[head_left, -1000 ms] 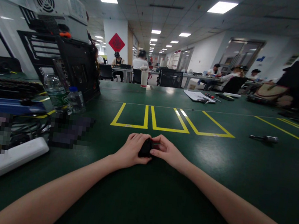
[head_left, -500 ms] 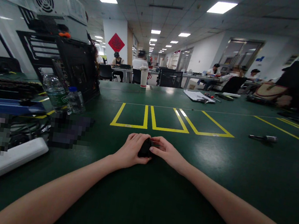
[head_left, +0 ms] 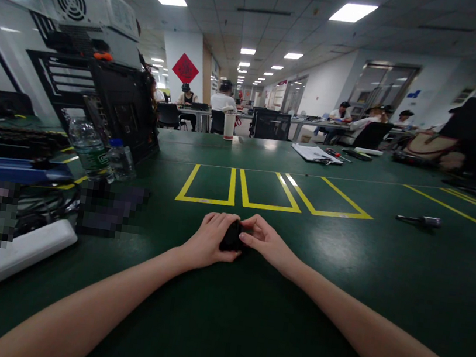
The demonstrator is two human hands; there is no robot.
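A small black object [head_left: 231, 237] with a rounded face lies between my hands at the middle of the green table; its exact kind is not clear. My left hand [head_left: 212, 237] is closed around its left side, fingers over the top and thumb beneath. From the right, my right hand [head_left: 263, 236] pinches at the object's edge with thumb and fingertips. Whether a smaller part sits between those right fingertips is hidden. Both forearms come in from the near corners.
Yellow tape outlines [head_left: 267, 207] mark the table ahead. A screwdriver-like tool [head_left: 418, 220] lies right, a clipboard [head_left: 312, 153] and a paper cup [head_left: 229, 125] farther back. At left are water bottles [head_left: 87, 145], a white power strip [head_left: 8, 264] and a computer case [head_left: 119, 108].
My right fingertips shift slightly at the black object's right edge. My left hand keeps its hold, and the object stays in place.
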